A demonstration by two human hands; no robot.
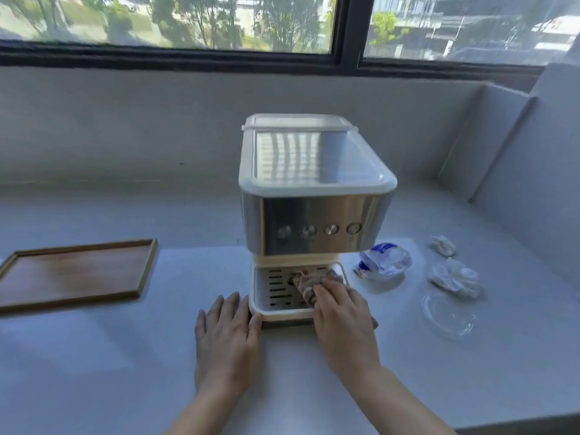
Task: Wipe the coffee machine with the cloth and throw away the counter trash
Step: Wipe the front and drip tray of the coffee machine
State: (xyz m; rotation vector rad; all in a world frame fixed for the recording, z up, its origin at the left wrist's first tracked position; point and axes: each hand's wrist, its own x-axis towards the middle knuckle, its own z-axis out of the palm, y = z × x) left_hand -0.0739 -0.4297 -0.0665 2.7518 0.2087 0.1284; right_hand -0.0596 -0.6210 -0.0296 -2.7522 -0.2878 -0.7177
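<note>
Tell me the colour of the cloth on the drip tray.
Brownish pink with pale stripes, a bit blurred; the cloth shows in the head view under the right hand.

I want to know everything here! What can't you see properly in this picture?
Head view only:
- Cloth: mostly hidden under the right hand.
- Drip tray: its right part is covered by cloth and hand.
- Buttons on the coffee machine: their marks are too blurred to read.
- Blue-and-white wrapper: print too small and blurred.
- Wooden tray: left end cut off by the edge.
</note>
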